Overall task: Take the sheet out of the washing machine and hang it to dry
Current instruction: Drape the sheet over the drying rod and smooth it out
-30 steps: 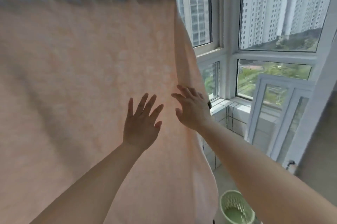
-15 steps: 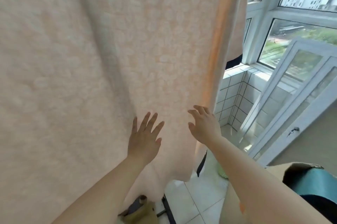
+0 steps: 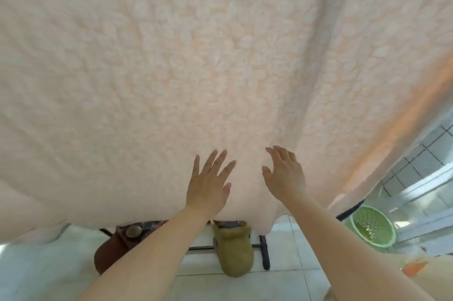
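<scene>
The pale peach textured sheet (image 3: 196, 67) hangs in front of me and fills most of the view, its lower edge just above the floor. My left hand (image 3: 208, 184) lies flat against the sheet near its bottom, fingers straight and spread. My right hand (image 3: 285, 175) is beside it, fingers straight, touching the sheet or a little off it. Neither hand grips the cloth. The rail it hangs from is out of view.
Under the sheet's edge stand a black rack base (image 3: 264, 251), a brown boot (image 3: 115, 249) and an olive-tan boot (image 3: 235, 249) on white floor tiles. A green perforated basket (image 3: 372, 227) sits at the right by the tiled wall (image 3: 421, 161).
My view has tipped down from the windows to the sheet's bottom edge and the floor. Both hands slid down the sheet, staying flat and open.
</scene>
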